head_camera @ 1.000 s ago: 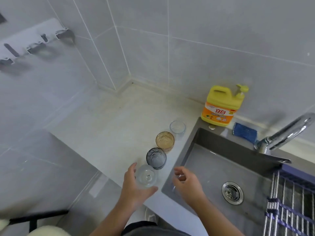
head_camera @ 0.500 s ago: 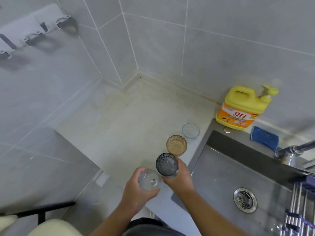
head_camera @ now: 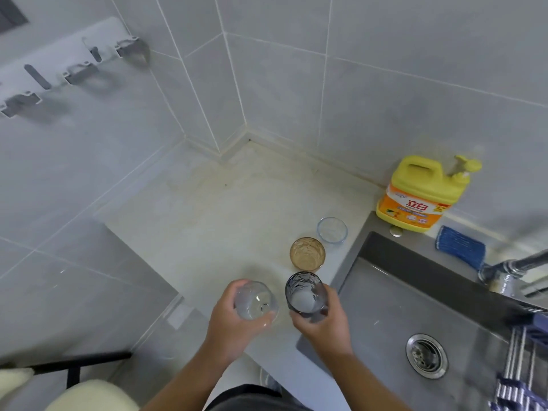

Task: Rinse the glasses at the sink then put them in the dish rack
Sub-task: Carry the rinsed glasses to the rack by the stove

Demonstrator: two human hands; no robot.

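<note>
Left hand (head_camera: 234, 324): grasping; fingers and thumb are curled round the clear glass (head_camera: 255, 301), which appears tilted.
Right hand (head_camera: 327, 329): grasping; fingers wrap the lower wall of the dark glass (head_camera: 305, 293), mouth up.
Position of held glasses: side by side and close together over the front edge of the surface (head_camera: 219, 226), just left of the sink (head_camera: 382, 295). Contact between them cannot be determined.
Remaining glasses: the amber glass (head_camera: 307, 253) and the small clear glass (head_camera: 332, 229) stand in line on the surface along the sink rim.
Step in hand (judged): carrying the first pair across to the tap (head_camera: 516, 265), at the far right of the basin.
Recommended handling: keep the two glasses apart in transit. Clear the sink rim before lowering, and hold each by the wall, not the lip.
Rinse: present one mouth at a time to the stream, since the spout is narrow.
Risk: wet glass will slip, so firm the hold before tipping.
Destination: the dish rack (head_camera: 517, 366) lies at the right edge, beyond the drain (head_camera: 427, 355), only partly in view.
</note>
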